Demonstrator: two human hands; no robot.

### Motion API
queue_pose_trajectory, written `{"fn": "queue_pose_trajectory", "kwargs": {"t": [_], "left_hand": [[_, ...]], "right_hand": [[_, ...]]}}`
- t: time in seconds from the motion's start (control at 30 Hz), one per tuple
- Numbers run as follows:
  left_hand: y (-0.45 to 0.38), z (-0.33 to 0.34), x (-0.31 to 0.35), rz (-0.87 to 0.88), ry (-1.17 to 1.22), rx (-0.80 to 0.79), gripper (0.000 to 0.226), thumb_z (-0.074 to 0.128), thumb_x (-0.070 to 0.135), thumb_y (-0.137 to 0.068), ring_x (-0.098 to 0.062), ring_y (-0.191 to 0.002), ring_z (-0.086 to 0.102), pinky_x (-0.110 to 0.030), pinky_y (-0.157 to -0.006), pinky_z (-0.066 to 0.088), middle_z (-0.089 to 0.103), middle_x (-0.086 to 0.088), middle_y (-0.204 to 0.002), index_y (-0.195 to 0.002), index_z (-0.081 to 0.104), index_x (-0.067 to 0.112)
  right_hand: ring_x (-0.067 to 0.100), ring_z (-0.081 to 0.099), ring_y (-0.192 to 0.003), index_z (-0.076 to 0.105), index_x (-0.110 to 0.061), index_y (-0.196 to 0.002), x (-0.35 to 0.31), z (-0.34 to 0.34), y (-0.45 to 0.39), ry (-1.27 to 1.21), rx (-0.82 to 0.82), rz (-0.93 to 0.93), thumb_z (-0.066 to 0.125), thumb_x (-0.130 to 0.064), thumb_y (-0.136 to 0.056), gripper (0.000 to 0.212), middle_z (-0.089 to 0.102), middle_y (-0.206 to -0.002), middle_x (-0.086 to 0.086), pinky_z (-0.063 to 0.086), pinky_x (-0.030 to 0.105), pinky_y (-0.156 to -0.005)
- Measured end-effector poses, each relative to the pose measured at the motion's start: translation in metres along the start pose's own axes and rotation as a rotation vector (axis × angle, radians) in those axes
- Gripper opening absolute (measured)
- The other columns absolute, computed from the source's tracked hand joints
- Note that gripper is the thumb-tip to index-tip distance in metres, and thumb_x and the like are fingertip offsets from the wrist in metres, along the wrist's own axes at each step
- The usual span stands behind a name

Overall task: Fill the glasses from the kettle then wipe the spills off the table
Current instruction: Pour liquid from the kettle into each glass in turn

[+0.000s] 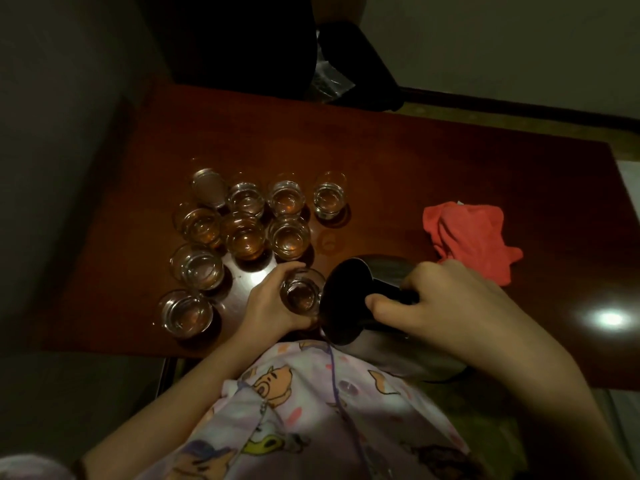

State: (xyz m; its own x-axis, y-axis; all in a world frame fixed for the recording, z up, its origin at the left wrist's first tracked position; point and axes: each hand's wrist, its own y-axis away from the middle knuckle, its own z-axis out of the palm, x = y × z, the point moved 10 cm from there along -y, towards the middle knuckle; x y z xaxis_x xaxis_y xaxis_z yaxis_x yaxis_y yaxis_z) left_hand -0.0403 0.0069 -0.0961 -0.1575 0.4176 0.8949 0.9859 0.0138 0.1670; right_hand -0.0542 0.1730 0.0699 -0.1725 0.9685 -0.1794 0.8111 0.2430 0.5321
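Note:
My left hand [273,303] grips a small clear glass [300,294] near the table's front edge. My right hand [440,303] holds the dark handle of a steel kettle [349,299], which is tilted with its open mouth toward that glass. Several more small glasses [244,233] stand in a cluster to the left and behind, most holding liquid. One glass [209,187] at the far left corner of the cluster leans on its side. A red cloth [471,237] lies crumpled on the table to the right.
The brown wooden table [415,161] carries wet spots [327,241] near the glasses. A dark chair [242,39] and a black bag [349,64] stand beyond the far edge. A wall runs along the left.

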Motion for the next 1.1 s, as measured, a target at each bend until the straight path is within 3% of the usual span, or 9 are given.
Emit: {"fn": "queue_pose_trajectory", "kwargs": {"t": [0.33, 0.53, 1.1], "left_hand": [[0.001, 0.003, -0.001, -0.012, 0.037, -0.018, 0.080, 0.080, 0.037, -0.046, 0.001, -0.099, 0.060, -0.023, -0.086, 0.050, 0.063, 0.014, -0.106, -0.120, 0.051, 0.023], [0.001, 0.005, -0.002, -0.015, 0.023, -0.017, 0.080, 0.085, 0.027, -0.047, 0.006, -0.100, 0.057, -0.019, -0.086, 0.048, 0.062, 0.020, -0.105, -0.120, 0.051, 0.026], [0.006, 0.007, -0.006, -0.030, 0.069, -0.013, 0.082, 0.091, 0.018, -0.049, 0.002, -0.100, 0.059, -0.013, -0.084, 0.046, 0.063, 0.012, -0.107, -0.120, 0.052, 0.022]], "right_hand": [[0.016, 0.032, -0.047, 0.038, -0.020, -0.052, -0.004, -0.002, 0.001, 0.001, -0.016, 0.017, 0.051, -0.061, -0.075, 0.048, 0.035, -0.053, -0.001, 0.019, 0.028, -0.045], [0.016, 0.032, -0.047, 0.035, -0.020, -0.053, -0.005, -0.005, 0.002, 0.013, -0.015, 0.028, 0.052, -0.060, -0.079, 0.050, 0.034, -0.053, -0.001, 0.018, 0.029, -0.045], [0.016, 0.023, -0.047, 0.028, -0.022, -0.052, -0.013, -0.003, 0.005, 0.006, -0.044, -0.005, 0.051, -0.059, -0.078, 0.051, 0.027, -0.053, -0.002, 0.016, 0.029, -0.046]]}}
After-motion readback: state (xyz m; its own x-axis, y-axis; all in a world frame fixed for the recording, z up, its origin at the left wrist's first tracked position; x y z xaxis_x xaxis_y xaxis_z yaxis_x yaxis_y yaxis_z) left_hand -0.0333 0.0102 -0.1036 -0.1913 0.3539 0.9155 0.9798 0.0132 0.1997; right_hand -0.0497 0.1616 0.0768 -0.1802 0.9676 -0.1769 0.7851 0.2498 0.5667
